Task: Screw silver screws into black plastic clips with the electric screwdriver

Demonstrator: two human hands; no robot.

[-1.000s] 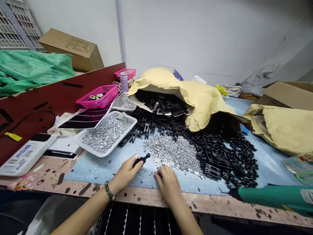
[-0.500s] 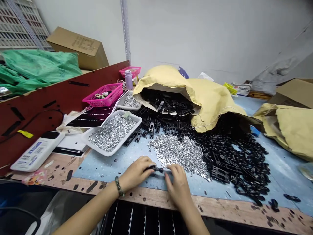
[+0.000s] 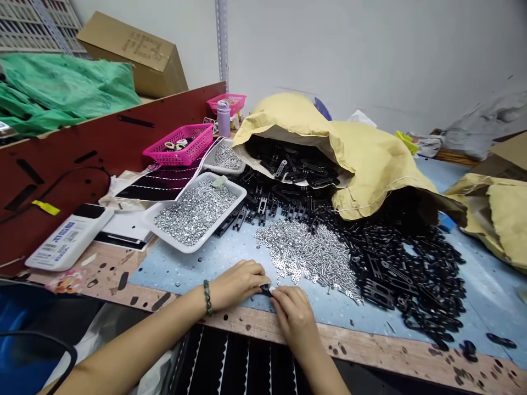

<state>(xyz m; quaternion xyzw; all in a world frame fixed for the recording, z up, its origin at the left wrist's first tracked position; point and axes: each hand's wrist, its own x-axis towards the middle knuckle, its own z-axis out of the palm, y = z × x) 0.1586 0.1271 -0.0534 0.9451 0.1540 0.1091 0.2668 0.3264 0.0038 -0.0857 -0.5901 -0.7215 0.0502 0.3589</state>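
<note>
The left hand (image 3: 236, 284) and right hand (image 3: 291, 315) pinch a small black part (image 3: 265, 289) firmly between them, just beside the silver screws (image 3: 307, 255) at twelve o'clock.

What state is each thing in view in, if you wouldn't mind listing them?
left hand, closed on a small black part
right hand, touching that part
yellow paper sack, open, black parts spilling out
white tray, full of silver washers
loose silver screws, heaped in a pile
pink basket, holding a few small items
purple bottle, upright, capped
</note>
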